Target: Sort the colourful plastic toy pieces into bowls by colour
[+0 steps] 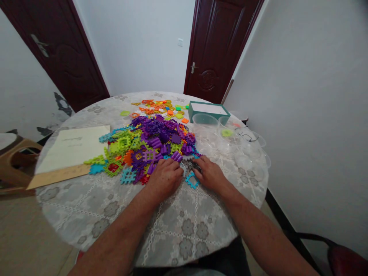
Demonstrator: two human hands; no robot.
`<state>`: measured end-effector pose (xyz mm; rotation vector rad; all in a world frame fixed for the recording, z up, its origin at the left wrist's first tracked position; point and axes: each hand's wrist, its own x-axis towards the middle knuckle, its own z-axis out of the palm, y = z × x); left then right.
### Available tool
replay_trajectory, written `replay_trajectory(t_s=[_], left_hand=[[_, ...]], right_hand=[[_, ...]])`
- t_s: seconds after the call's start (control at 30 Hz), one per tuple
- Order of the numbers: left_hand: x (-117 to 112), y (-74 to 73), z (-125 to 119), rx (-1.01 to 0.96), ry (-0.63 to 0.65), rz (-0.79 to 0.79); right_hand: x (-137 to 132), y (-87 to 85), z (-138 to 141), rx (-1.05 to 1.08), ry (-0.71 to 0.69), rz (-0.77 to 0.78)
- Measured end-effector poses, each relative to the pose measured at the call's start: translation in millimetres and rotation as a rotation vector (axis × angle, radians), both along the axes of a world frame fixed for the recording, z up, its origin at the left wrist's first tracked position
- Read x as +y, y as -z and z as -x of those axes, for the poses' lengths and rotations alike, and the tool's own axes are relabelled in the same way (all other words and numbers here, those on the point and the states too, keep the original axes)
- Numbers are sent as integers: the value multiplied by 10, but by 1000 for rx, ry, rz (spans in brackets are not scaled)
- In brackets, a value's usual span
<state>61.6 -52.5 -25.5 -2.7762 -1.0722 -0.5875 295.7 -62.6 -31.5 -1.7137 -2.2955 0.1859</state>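
Note:
A big heap of coloured plastic interlocking tiles (149, 143), mostly purple, green and orange, lies in the middle of a round table (186, 226). My left hand (166, 177) rests at the heap's near edge with its fingers curled down over grey pieces (187, 165). My right hand (209, 174) lies opposite it, fingers bent onto the same grey pieces. A blue square tile (192, 180) sits on the cloth between the two hands. What the fingers pinch is hidden.
A second scatter of orange and green tiles (161, 108) lies at the far side. A teal box (208, 110) and several clear plastic bowls (227, 138) stand right. A beige booklet (71, 147) lies left. A wooden chair (14, 161) stands beside the table.

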Motion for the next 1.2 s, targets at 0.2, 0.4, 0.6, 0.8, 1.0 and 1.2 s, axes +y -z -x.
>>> replay_trajectory(t_s=[0.2, 0.4, 0.6, 0.8, 1.0, 1.2], left_hand=[[35, -39, 4, -139, -36, -45], [77, -28, 46, -325, -102, -79], [60, 3, 64, -474, -211, -10], [13, -82, 55, -672, -290, 230], [-6, -96, 15, -830, -250, 567], [-44, -89, -55, -806, -159, 639]], right_hand=[[1, 4, -129, 73, -82, -80], [18, 30, -140, 307, -121, -267], [78, 3, -163, 992, 225, -80], [86, -1, -52, 1551, 245, 459], [37, 77, 137, 1517, 210, 540], [24, 75, 193, 1468, 191, 604]])
